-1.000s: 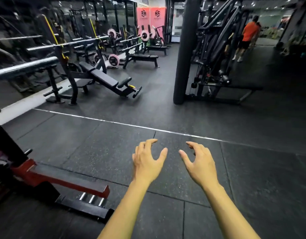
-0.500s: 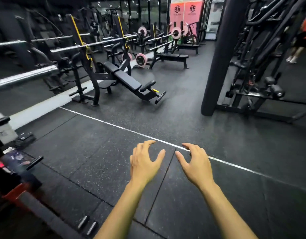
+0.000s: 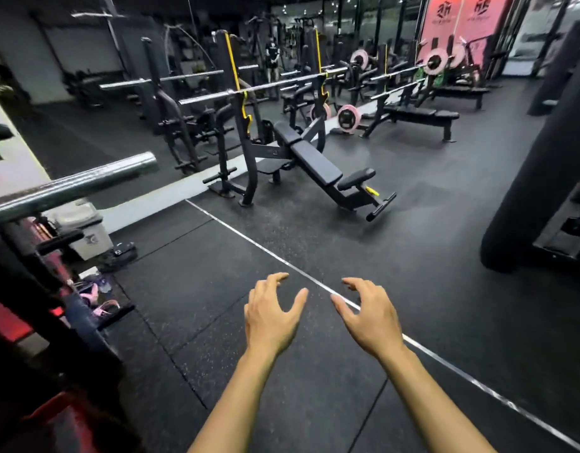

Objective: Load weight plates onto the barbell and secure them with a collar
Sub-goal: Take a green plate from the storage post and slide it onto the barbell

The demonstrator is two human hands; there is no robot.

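A bare steel barbell sleeve [image 3: 86,183] juts in from the left at chest height, its end free and carrying no plate. My left hand [image 3: 270,313] and my right hand [image 3: 368,317] hover side by side over the black rubber floor, well to the right of and below the sleeve, fingers loosely spread and holding nothing. Pink weight plates [image 3: 349,117] lean by a rack far ahead, and another pink plate [image 3: 435,61] sits on a distant bar. No collar shows.
A red and black rack frame [image 3: 37,315] fills the lower left. A small white bin [image 3: 86,232] and sandals [image 3: 100,295] lie beside it. A decline bench [image 3: 321,170] stands ahead. A thick black pillar [image 3: 540,178] rises at right.
The view has swung left: the barbell sleeve and rack have come closer into view on the left, and the pillar has slid to the right edge. Both hands stay in the same spread pose.
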